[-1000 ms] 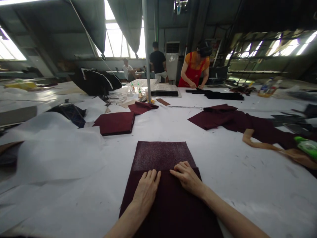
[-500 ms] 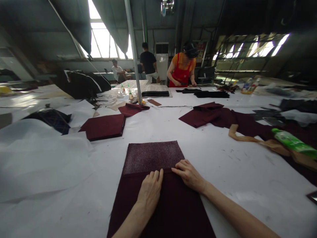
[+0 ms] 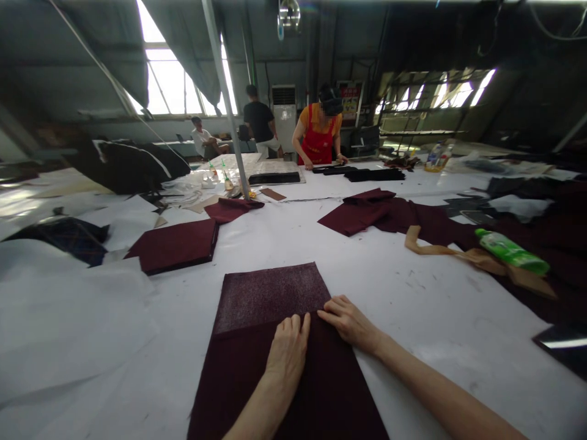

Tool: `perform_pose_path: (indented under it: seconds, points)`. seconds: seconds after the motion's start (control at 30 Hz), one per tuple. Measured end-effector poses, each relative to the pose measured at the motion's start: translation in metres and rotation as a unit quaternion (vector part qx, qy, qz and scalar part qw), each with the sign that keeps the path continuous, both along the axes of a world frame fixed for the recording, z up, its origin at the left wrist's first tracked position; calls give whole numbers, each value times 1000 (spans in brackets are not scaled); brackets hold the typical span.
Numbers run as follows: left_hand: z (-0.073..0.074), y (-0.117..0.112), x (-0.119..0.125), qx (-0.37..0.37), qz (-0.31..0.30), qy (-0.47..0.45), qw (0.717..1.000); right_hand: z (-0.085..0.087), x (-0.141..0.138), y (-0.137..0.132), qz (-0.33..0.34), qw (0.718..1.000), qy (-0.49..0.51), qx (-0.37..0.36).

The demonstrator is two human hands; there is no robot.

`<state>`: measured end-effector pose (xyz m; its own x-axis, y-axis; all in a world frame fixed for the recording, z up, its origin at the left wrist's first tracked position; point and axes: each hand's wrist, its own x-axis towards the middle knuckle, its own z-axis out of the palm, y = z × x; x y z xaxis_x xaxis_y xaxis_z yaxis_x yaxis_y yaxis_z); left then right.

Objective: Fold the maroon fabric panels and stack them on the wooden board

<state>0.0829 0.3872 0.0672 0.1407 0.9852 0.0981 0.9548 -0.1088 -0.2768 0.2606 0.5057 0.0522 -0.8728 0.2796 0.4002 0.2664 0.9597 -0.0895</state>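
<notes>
A long dark maroon fabric panel [image 3: 233, 385] lies lengthwise before me on the white table. Its far end shows a paler, speckled strip [image 3: 270, 296], bounded on the near side by a crosswise folded edge. My left hand [image 3: 288, 351] is closed, fingers bent and together, with its tips on that edge near the middle. My right hand [image 3: 348, 321] pinches the same edge by the panel's right side, thumb and forefinger at the fold. A small gap separates the two hands. Whatever lies under the fingertips is hidden.
A maroon fabric stack [image 3: 174, 244] sits at left, near white sheets [image 3: 68, 324]. More maroon cloth [image 3: 362, 211], a tan strip [image 3: 458, 256] and a green bottle [image 3: 511, 250] lie right. A metal pole [image 3: 227, 98] stands behind. Across the table, a person in a red apron [image 3: 318, 137] handles black pieces.
My view has swung slightly right, so the surroundings sit further left. Along the fold, my left hand has slid right, closer to my right hand, which has also shifted a little right on the panel.
</notes>
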Motion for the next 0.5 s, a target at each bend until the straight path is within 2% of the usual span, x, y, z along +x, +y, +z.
perform_pose_path:
  seconds: [0.2, 0.37, 0.5]
  points:
    - [3, 6, 10, -34, 10, 30, 999, 2, 1, -1, -8, 999, -13, 39]
    - [3, 7, 11, -37, 13, 32, 999, 8, 11, -4, -19, 994, -63, 88]
    - [3, 5, 11, -22, 14, 22, 999, 17, 24, -10, -76, 988, -74, 114]
